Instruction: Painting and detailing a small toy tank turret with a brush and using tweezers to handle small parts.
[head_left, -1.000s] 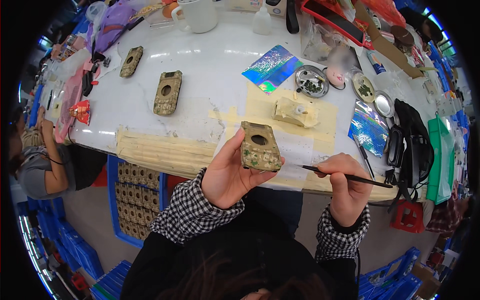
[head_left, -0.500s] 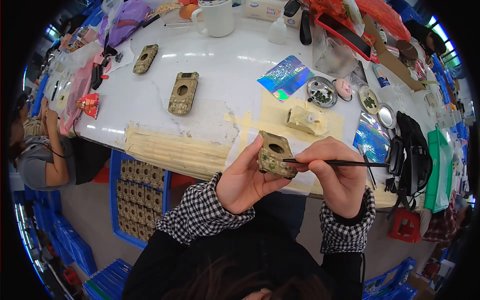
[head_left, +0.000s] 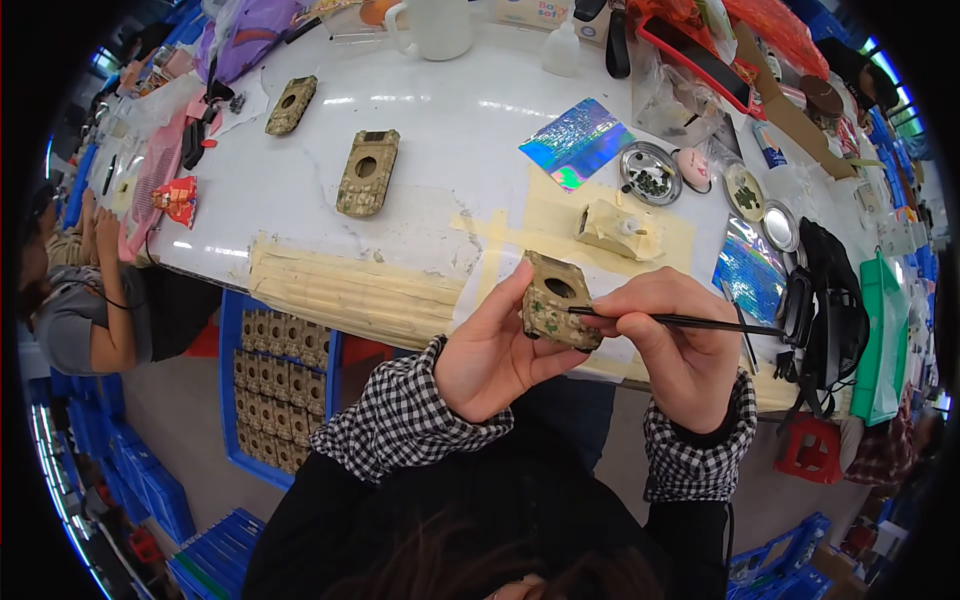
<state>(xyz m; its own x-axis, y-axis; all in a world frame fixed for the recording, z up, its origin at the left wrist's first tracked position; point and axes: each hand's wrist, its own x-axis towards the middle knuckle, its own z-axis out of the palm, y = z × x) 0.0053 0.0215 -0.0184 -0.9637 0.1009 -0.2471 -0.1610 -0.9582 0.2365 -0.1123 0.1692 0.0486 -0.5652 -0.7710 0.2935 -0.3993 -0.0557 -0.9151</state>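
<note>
My left hand [head_left: 490,360] holds a camouflage-painted model tank hull [head_left: 558,300] between thumb and fingers, tilted so its round top opening shows. Black tweezers [head_left: 690,321] are pinched in my right hand [head_left: 685,335]. Their tip is at the hull's surface, just below the opening; whether it grips anything is too small to tell. Small green patches show on the hull. Two more tank hulls, one nearer [head_left: 368,173] and one farther [head_left: 292,105], lie on the table to the left. A tape-covered block [head_left: 612,230] stands just beyond my hands.
To the right are a round metal dish [head_left: 668,160] with small green bits, a holographic sheet [head_left: 575,143], a black bag [head_left: 835,300] and a green tray [head_left: 880,340]. A white mug [head_left: 437,28] stands far back. A blue crate [head_left: 228,400] of hulls sits lower left, near another person [head_left: 75,290].
The hull in my left hand has shifted slightly right and turned a little. My right hand and the tweezers moved with it, the tip staying at the hull.
</note>
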